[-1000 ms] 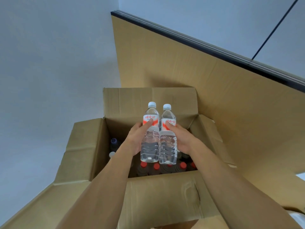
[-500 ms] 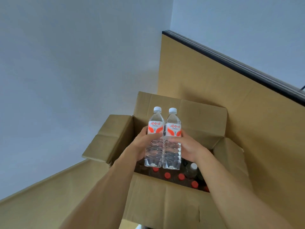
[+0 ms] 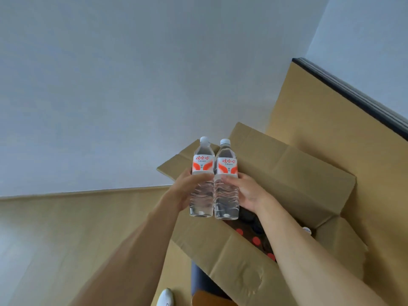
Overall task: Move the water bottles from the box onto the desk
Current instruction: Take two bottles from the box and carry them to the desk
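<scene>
Two clear upright water bottles (image 3: 214,180) touching, above open cardboard box (image 3: 287,173)

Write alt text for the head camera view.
Two hands, left and right, hold two clear water bottles upright side by side above an open cardboard box. Red bottle caps show inside the box.
</scene>
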Available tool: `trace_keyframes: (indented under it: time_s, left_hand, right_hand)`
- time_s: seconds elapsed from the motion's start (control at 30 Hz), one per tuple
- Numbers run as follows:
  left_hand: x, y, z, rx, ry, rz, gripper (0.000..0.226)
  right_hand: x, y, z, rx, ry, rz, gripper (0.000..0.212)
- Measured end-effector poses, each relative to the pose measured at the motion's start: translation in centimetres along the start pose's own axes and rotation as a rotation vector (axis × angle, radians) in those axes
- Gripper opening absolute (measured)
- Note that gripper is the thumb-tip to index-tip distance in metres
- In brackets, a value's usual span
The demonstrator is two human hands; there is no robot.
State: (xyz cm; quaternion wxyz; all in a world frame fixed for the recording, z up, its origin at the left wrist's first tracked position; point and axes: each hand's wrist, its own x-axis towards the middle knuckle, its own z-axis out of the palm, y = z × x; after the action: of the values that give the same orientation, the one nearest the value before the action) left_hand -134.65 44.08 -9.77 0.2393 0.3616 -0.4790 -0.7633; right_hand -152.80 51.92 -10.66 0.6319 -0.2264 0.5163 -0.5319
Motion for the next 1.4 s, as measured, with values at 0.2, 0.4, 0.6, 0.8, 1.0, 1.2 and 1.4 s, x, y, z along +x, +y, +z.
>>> trace_keyframes:
  time_s: [0.2, 0.4, 0.6, 0.8, 1.0, 1.2, 1.4]
  left_hand:
    - [-5.3, 0.7, -5.2, -0.131, 0.161, 0.119, 0.052]
    - [-12.7, 1.0, -12.2, -0.166, 0.402, 0.169, 0.061]
    - [-22.5, 1.7, -18.9, -0.189, 0.655, 0.172, 0.065]
    - [-33.4, 0.5, -26.2, -0.289, 0.794, 0.211, 0.067]
    - [-43.2, -1.8, -33.5, -0.355, 1.011, 0.132, 0.054]
    - [-50.4, -3.3, -38.8, -0.409, 1.060, 0.160, 0.053]
    - [-55.3, -3.9, -43.3, -0.445, 1.063, 0.198, 0.058]
  right_hand:
    - [1.7, 1.1, 6.8, -0.040, -0.129, 0.057, 0.061]
    - [2.5, 3.2, 16.7, -0.155, -0.280, 0.105, 0.059]
    - [2.1, 7.2, 28.0, -0.273, -0.466, 0.157, 0.054]
    - [0.5, 13.1, 40.0, -0.350, -0.673, 0.232, 0.055]
    - [-1.6, 19.8, 50.7, -0.437, -0.892, 0.283, 0.056]
    - [-2.7, 25.1, 58.9, -0.544, -0.969, 0.297, 0.064]
    - [-3.0, 28.5, 65.7, -0.556, -1.116, 0.376, 0.061]
